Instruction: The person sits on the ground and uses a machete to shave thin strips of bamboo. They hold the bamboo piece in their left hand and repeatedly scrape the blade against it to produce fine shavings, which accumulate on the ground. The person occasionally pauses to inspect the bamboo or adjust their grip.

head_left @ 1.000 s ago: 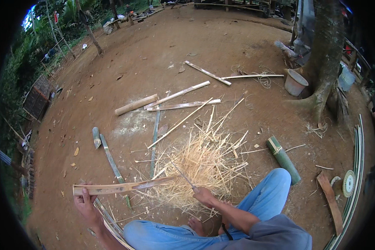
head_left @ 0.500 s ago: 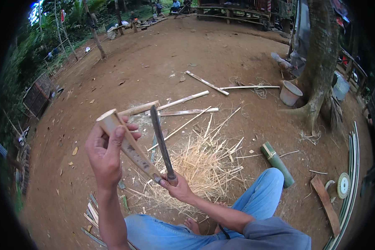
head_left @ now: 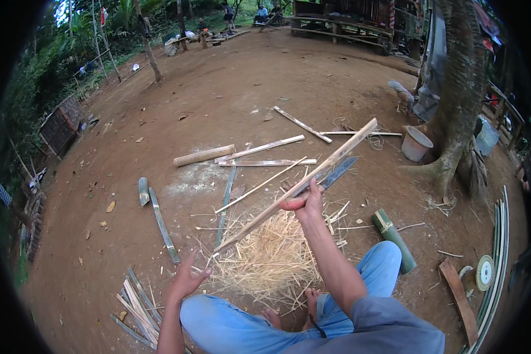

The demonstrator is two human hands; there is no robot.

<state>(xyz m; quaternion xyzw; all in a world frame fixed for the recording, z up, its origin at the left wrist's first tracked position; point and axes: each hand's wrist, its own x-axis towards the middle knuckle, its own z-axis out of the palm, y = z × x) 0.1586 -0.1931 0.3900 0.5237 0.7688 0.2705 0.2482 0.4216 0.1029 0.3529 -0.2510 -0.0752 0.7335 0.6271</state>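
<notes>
And here's the right hand, up in the middle, carrying two things at once: a long bamboo strip and a knife! The fingers are folded around that load, the thumb up against it; how each fingertip sits, I can't tell, as part of the grip is hidden. The strip runs on a slant, its upper end high to the right, its lower end over the left edge of a heap of pale shavings. The dark blade points up and to the right, close alongside the strip.

Over to the left hand: nothing in it, fingers spread, thumb apart, near the strip's low end!

Beyond the heap, a pale bamboo tube lies on the brown earth, beside split bamboo pieces. A thick green bamboo section rests just past the right knee, a brown board farther right, and down at lower left, there's a bundle of thin strips
</notes>
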